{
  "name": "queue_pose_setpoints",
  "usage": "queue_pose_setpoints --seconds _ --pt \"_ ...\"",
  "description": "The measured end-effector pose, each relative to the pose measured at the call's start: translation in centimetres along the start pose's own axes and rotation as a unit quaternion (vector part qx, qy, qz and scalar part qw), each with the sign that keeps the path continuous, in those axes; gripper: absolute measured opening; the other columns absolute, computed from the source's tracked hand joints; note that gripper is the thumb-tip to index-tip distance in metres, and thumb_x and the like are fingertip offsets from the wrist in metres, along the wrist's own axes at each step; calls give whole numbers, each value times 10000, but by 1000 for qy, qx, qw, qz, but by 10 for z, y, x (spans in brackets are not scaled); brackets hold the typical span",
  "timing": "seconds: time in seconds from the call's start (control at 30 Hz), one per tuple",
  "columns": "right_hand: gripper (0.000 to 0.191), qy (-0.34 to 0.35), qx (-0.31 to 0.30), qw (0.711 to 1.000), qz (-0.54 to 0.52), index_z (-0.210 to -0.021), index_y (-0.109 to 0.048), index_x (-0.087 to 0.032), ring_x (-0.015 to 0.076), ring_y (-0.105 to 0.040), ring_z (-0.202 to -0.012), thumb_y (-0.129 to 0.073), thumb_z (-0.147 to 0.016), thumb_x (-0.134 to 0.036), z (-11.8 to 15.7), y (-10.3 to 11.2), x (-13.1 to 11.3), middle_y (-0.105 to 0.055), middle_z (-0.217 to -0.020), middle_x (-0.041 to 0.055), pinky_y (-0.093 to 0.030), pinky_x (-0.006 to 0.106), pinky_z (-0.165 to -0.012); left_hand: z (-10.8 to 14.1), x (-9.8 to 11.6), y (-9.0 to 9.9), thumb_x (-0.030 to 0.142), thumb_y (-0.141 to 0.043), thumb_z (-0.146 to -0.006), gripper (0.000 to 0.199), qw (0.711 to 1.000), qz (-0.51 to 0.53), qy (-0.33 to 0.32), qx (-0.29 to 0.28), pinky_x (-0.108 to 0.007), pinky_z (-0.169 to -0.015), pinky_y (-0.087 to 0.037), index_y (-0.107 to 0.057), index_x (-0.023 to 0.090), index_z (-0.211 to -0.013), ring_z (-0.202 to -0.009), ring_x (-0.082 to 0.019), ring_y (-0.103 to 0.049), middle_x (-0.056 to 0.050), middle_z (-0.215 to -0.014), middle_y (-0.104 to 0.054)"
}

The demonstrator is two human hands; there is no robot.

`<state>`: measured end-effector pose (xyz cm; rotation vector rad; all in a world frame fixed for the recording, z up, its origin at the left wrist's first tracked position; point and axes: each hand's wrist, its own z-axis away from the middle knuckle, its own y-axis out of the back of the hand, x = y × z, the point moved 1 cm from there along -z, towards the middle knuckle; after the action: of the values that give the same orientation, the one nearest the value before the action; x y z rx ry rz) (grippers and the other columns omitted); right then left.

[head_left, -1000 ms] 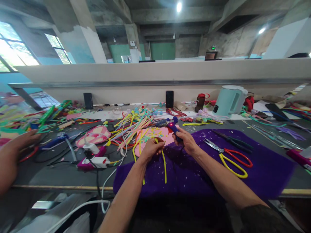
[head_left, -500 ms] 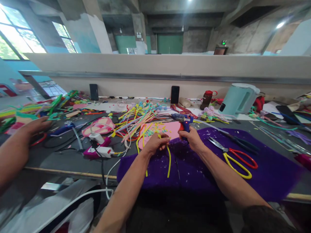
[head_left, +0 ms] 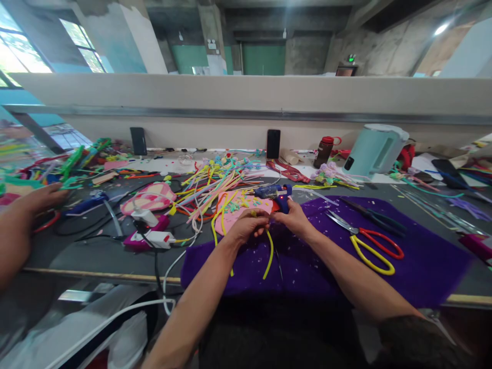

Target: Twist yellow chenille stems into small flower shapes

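Observation:
My left hand [head_left: 249,225] is closed in a pinch on a yellow pipe cleaner [head_left: 269,256], whose free end hangs down over the purple cloth [head_left: 315,266]. The pinched part is mostly hidden by my fingers. Just right of it, my right hand [head_left: 294,219] is closed round the handle of a blue hot glue gun [head_left: 274,192], which has a small red light and points left. My right fingertips come close to the left ones; whether they touch I cannot tell. Behind the left hand lies a pink sheet [head_left: 226,224] scattered with small yellow and teal pieces.
Scissors [head_left: 359,233] with red and yellow handles and dark-handled pliers [head_left: 378,218] lie on the cloth at right. Behind are heaped pipe cleaners [head_left: 215,187], a bottle [head_left: 325,152] and a kettle [head_left: 374,151]. Left are a power strip [head_left: 149,239] with cables and another person's hand [head_left: 42,202].
My right hand has moved left toward my left hand, bringing the glue gun above the fingers. The left hand keeps hold of the yellow pipe cleaner. The view has shifted slightly.

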<state>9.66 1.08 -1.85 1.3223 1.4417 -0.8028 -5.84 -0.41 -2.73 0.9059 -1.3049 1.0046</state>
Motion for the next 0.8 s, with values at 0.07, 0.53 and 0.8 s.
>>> queue_pose_setpoints --seconds 0.07,0.53,0.8 --pt "296 22 8 999 42 -899 -575 -144 113 -489 -626 -591 -618 -235 -1 1 3 -582 -767 2 -408 243 -585 -1 0 -2 223 -584 -634 136 1000 -1 3 3 -145 -319 -273 -562 128 -729 -351 -34 -422 8 -555 -558" --pt "252 -86 -23 995 -55 -802 -509 -149 91 -469 -409 -621 -597 -244 -6 5 10 -535 -512 -44 -368 212 -408 -7 -2 -6 287 -632 -637 197 999 41 27 24 -144 -301 -258 -538 121 -686 -326 -28 -399 15 -529 -549" --pt "263 -83 -29 992 -91 -797 -496 -150 83 -467 -402 -629 -584 -230 -5 4 11 -537 -499 -52 -369 204 -402 -6 -3 -5 251 -653 -630 180 995 98 29 18 -135 -306 -266 -558 115 -703 -337 -22 -410 10 -541 -558"
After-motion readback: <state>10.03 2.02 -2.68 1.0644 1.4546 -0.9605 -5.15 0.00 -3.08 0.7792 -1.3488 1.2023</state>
